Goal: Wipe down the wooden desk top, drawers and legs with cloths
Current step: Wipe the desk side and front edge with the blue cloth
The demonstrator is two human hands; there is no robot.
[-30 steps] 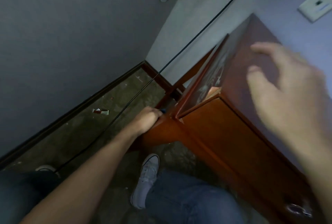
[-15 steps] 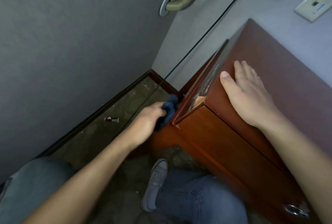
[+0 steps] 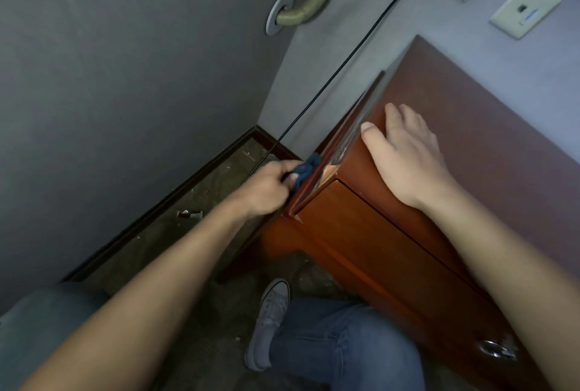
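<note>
Wooden desk (image 3: pixel 392 243), reddish-brown and glossy, runs from centre frame to lower right; its top is under my flat right hand (image 3: pixel 408 155), its drawer front carries a metal pull at lower right. Blue cloth (image 3: pixel 306 169), bunched in my left hand (image 3: pixel 266 190), lies against the desk's chipped left end, centre frame.
</note>
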